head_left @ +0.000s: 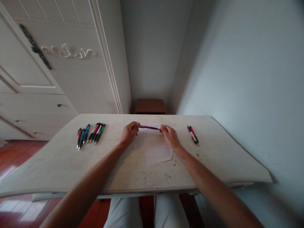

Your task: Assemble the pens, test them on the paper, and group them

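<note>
Between my two hands a pink and black pen point(150, 127) is held level above a lined sheet of paper point(158, 150). My left hand point(130, 132) is closed on the pen's left end. At the other end, the fingers of my right hand point(169, 134) pinch its tip. Both fists hide the pen's ends. Several pens point(96, 133) in pink, white and green lie in a group on the left of the table, beside pink, green and blue pens point(82, 137). To the right lie a white pen point(192, 134) and a pink pen point(194, 134), side by side.
The pale table point(133, 177) has its front edge close to my legs. A white wardrobe point(83, 66) stands at the left, and a grey wall point(249, 88) runs along the right. Behind the table is a brown wooden piece of furniture point(151, 105).
</note>
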`<state>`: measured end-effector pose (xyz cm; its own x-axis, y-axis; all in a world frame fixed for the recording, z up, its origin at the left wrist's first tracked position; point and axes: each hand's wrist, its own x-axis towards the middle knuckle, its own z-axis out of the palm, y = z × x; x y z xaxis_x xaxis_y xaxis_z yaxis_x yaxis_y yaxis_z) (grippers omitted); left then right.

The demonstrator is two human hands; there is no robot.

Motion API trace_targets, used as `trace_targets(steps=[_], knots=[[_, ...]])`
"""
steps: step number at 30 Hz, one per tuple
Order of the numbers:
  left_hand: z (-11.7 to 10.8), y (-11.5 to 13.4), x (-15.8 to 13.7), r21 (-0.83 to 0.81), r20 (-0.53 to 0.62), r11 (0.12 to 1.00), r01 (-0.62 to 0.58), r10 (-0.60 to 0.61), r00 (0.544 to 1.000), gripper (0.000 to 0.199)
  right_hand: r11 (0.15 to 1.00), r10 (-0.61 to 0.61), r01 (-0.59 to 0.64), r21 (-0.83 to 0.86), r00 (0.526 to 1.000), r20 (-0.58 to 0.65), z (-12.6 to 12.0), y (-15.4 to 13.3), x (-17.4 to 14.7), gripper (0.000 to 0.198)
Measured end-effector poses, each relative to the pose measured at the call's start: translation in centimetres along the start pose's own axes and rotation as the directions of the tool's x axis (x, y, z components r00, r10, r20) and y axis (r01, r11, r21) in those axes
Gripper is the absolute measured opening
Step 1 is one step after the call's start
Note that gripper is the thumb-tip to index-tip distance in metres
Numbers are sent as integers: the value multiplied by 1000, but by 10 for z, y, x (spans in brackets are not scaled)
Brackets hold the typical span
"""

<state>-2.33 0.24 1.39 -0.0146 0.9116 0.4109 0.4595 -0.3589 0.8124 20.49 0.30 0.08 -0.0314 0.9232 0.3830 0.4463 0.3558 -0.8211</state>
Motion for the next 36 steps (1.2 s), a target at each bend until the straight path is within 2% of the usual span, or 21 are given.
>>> trace_targets(steps=[5, 12, 18, 21, 24, 29, 33, 36], knots=[[1, 1, 0, -30, 2, 1000, -2, 2, 1000, 37, 999, -39, 39, -24, 999, -8, -1, 0, 1, 43], [0, 1, 1, -18, -7, 1000, -3, 3, 1000, 38, 997, -15, 18, 81, 999, -40, -1, -3, 3, 16], [-1, 2, 2, -39, -29, 999, 0, -1, 1000, 35, 995, -49, 51, 90, 998, -27, -11, 4, 13, 5], [-1, 1, 2, -60, -39, 998, 5, -7, 999, 33, 998, -61, 61, 11, 998, -30, -18, 14, 17, 5], [0, -3, 3, -83, -43, 996, 14, -18, 999, 30, 986, -91, 87, -141, 996, -25, -24, 22, 20, 15], [1, -9, 5, -145, -62, 989, 25, -34, 997, 32, 895, -178, 178, -409, 983, 38, -29, 26, 18, 26], [3, -9, 5, -232, -85, 973, 25, -46, 995, 32, 836, -145, 176, -520, 984, 100, -31, 23, 16, 25], [3, -6, 5, -285, -104, 958, 30, -62, 993, 34, 804, -92, 134, -579, 991, 101, -33, 19, 16, 23]])
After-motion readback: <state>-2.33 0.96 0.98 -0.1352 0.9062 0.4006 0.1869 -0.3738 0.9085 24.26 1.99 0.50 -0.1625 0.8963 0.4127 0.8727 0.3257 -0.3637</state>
